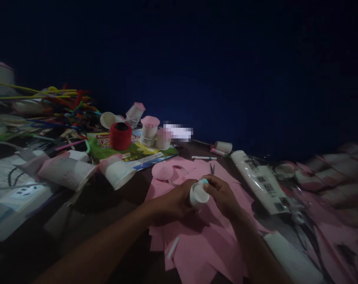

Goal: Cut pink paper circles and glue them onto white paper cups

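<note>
My left hand (174, 201) is closed around a white paper cup (199, 198), its open end tilted up toward me. At the cup's rim, my right hand (224, 194) pinches a small pale teal thing (204, 181); its kind is unclear. Pink paper sheets (193, 246) lie spread beneath both hands. Just beyond the hands, a pink paper cone (163, 170) rests on the sheets. Scissors (212, 169) lie past my right hand, partly hidden by it. A small white strip (173, 247) sits on the paper nearer to me.
Cups with pink paper tops (150, 127) stand at the back beside a red roll (120, 136). Left are fallen cups (116, 172), a power strip (25, 201) and colourful pipe cleaners (69, 100). A white marker (204, 157) lies behind; a wrapped cup stack (260, 183) is right.
</note>
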A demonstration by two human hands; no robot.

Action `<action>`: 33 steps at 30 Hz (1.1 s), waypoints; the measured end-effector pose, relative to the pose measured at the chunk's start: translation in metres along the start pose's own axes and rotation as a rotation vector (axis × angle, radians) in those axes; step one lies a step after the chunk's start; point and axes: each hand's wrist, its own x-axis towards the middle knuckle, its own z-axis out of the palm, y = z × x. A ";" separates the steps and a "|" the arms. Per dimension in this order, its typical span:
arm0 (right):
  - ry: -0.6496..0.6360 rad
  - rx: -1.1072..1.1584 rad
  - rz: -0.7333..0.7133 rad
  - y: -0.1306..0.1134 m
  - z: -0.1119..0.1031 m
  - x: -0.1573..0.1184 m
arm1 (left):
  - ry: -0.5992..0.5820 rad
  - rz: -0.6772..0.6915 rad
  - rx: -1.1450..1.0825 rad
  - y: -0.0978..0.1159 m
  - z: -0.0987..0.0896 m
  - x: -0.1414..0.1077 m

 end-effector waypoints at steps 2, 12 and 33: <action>0.002 -0.008 -0.007 0.000 0.000 0.000 | -0.006 -0.004 -0.016 0.000 0.000 0.000; 0.108 -0.134 0.041 -0.008 0.008 -0.001 | -0.006 -0.064 -0.067 -0.003 0.001 0.002; 0.229 0.333 0.080 -0.008 -0.004 0.001 | 0.068 -0.005 0.209 -0.009 0.001 0.006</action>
